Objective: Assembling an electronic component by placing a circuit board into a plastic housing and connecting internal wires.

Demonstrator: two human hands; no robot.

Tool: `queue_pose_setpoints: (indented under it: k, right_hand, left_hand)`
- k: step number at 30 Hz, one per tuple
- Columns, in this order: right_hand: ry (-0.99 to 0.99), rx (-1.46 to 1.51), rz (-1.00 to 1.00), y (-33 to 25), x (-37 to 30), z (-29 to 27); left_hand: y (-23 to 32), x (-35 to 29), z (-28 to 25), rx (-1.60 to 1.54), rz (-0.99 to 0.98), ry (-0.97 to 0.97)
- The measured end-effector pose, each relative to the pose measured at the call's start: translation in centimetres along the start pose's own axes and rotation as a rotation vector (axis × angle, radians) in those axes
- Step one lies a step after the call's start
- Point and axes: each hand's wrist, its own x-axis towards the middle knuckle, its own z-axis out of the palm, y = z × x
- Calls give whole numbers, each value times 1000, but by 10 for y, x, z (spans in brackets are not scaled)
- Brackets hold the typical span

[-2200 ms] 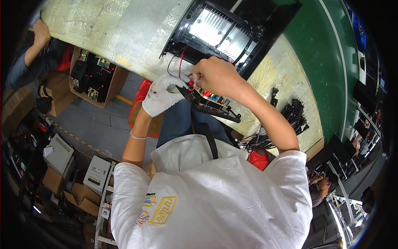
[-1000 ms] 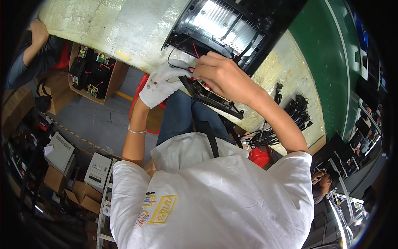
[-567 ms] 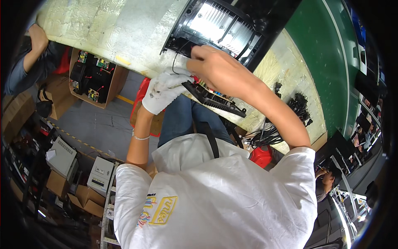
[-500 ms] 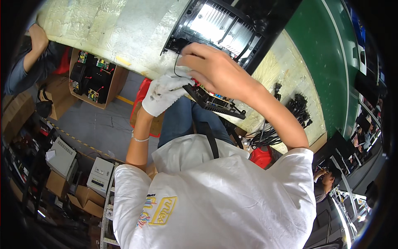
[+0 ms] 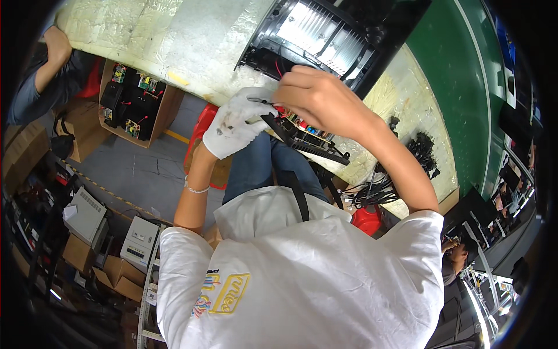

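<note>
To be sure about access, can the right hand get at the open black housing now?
Seemingly yes: the open black housing lies just beyond the right hand, nothing visible blocking the way, though that hand looks busy at the circuit board.

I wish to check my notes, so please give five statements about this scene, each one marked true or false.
1. The left hand wears a white glove. True.
2. Both hands wear gloves. False: the right hand is bare.
3. Black cables lie on the table. True.
4. The cardboard box with circuit boards is at the picture's right. False: this cardboard box is at the left.
5. Small coloured components are near the right hand. True.
</note>
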Motion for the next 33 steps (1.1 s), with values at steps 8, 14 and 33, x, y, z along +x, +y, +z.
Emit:
queue_pose_setpoints:
  k: [8, 14, 33]
  right_hand:
    - [-40, 147, 90, -1, -20, 3]
    - [-267, -54, 138, -14, -2, -4]
    - [246, -321, 448, -84, -118, 41]
  left_hand:
    - [-1, -2, 5, -185, 3, 115]
    - [-4, -6, 6, -104, 39, 72]
    - [-4, -1, -6, 11, 171, 35]
